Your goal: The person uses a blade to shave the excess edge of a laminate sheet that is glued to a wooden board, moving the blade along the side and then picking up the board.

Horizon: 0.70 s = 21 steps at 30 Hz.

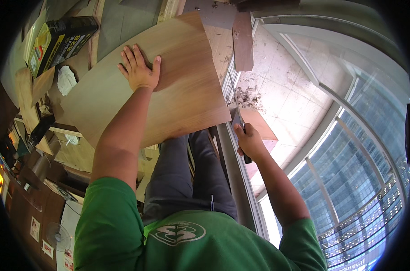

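A large wood-grain board (187,95) lies in front of me, above my thighs. My left hand (139,74) presses flat on its upper middle part, fingers spread and nothing in it. Beyond the board's right edge, my right hand (251,142) is wrapped round the black handle of a handsaw (236,100). The saw's long, thin blade points away from me, seen nearly edge-on close to the board's right edge. Whether its teeth touch the wood I cannot tell.
A black and yellow box (65,43) and crumpled white paper (67,81) lie to the left, among wood offcuts. On the right, a metal-framed window (349,122) borders a tiled floor (277,81) with debris (249,98). A narrow brown plank (243,43) lies at the far side.
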### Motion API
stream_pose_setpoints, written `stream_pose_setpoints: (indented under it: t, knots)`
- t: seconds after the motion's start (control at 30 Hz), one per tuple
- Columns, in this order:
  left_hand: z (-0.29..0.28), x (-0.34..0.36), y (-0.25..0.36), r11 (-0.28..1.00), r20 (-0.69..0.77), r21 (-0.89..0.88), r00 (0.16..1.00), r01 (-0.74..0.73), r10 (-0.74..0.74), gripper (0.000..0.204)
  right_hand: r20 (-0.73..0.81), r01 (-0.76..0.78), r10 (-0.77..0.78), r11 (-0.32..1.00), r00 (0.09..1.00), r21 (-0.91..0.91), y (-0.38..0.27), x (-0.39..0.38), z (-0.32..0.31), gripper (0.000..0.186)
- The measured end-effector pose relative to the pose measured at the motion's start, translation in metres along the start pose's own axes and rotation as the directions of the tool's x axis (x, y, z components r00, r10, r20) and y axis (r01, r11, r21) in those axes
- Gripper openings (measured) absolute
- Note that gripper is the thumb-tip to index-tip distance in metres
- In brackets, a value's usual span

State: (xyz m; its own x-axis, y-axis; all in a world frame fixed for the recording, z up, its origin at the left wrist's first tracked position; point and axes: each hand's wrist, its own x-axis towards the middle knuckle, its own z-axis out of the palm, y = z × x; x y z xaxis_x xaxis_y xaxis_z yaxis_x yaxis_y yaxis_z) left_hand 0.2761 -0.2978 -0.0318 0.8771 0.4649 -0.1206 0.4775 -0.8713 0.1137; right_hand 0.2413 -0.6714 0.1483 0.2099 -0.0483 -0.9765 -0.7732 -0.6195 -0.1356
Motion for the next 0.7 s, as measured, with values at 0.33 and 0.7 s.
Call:
stream_pose_setpoints:
  t: [0.33,0.7]
  knots:
    - [-0.002,0.003,-0.001,0.998,-0.003,-0.067,1.0,-0.007,0.007,0.099,0.103,-0.023,-0.015,0.934,0.995,0.357,0.023,-0.03,0.021,0.029]
    - [-0.011,0.048,0.037,0.944,0.021,-0.127,0.951,-0.303,0.308,0.086,0.243,-0.152,0.056,0.906,0.968,0.395,0.021,-0.032,0.015,0.028]
